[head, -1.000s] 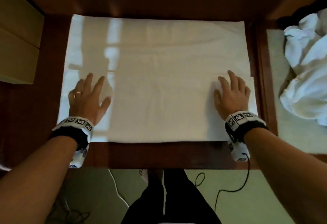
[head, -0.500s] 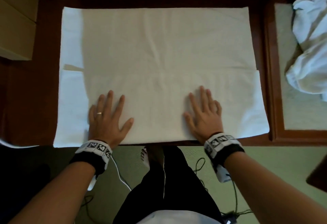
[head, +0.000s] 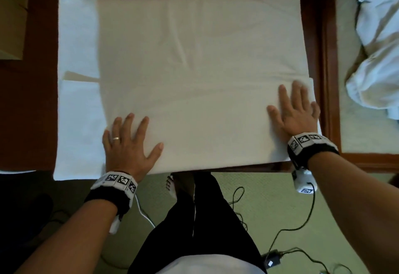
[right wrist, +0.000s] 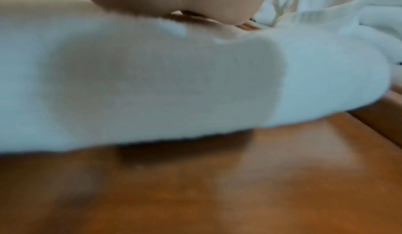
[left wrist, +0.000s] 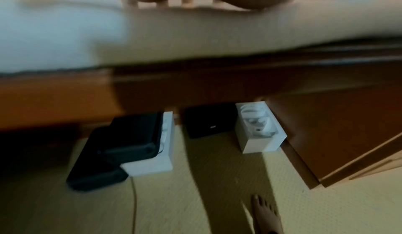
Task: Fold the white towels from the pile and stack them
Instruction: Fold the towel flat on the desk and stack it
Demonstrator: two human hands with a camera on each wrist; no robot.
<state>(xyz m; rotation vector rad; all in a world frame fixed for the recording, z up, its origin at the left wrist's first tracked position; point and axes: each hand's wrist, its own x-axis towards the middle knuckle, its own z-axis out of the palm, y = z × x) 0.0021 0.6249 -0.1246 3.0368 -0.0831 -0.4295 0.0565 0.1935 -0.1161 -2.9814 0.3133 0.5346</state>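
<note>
A large white towel (head: 194,62) lies spread flat on the dark wooden table (head: 30,105), with its near part folded up over the rest. My left hand (head: 129,142) presses flat on the near left of the folded layer, fingers spread. My right hand (head: 295,109) lies flat on the near right corner of the fold. Both wrist views are blurred; the left wrist view shows the towel's near edge (left wrist: 152,36) at the table's front, the right wrist view the towel's corner (right wrist: 174,83) on the wood. The pile of crumpled white towels (head: 380,42) sits at the far right.
A cardboard box (head: 13,14) stands at the table's left end. The pile rests on a pale surface inside a wooden frame (head: 330,79). On the floor under the table are black cases (left wrist: 121,145), white boxes (left wrist: 259,127), cables and my bare foot (left wrist: 267,215).
My right hand has slid outward along the folded layer to its right corner. My left hand has stayed near the left, pressing flat. The head view has shifted closer.
</note>
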